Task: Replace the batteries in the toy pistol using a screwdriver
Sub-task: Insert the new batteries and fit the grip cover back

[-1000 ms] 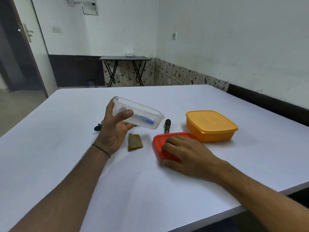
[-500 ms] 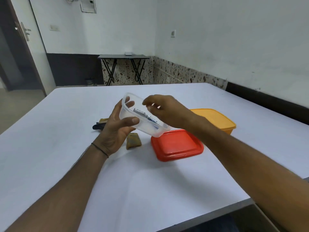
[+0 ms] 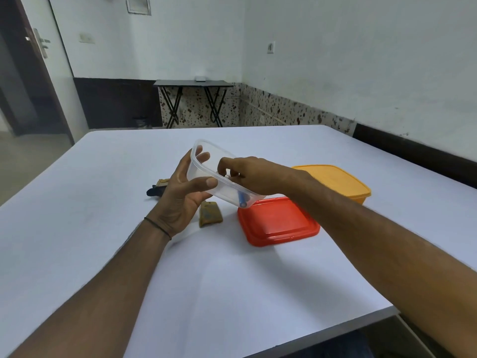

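My left hand (image 3: pixel 182 192) grips a clear plastic tub (image 3: pixel 206 164), tilted above the table. My right hand (image 3: pixel 247 174) reaches into the tub, its curled fingertips pinching a battery (image 3: pixel 227 176) with a silver end. A blue battery (image 3: pixel 242 200) lies in the tub's low corner. The toy pistol (image 3: pixel 157 188), tan with a dark end, lies on the table behind my left hand, mostly hidden. Its olive battery cover (image 3: pixel 210 214) lies beside my left palm. The screwdriver is hidden behind my hands.
A red lid (image 3: pixel 278 220) lies flat on the white table (image 3: pixel 232 280) under my right wrist. A shut orange box (image 3: pixel 335 180) stands behind it at the right. The table's near edge runs across the lower right. A small folding table (image 3: pixel 193 83) stands by the far wall.
My right hand left the red lid, rose and went into the tub, where its fingers now pinch a battery. My left hand tilted the tub more steeply.
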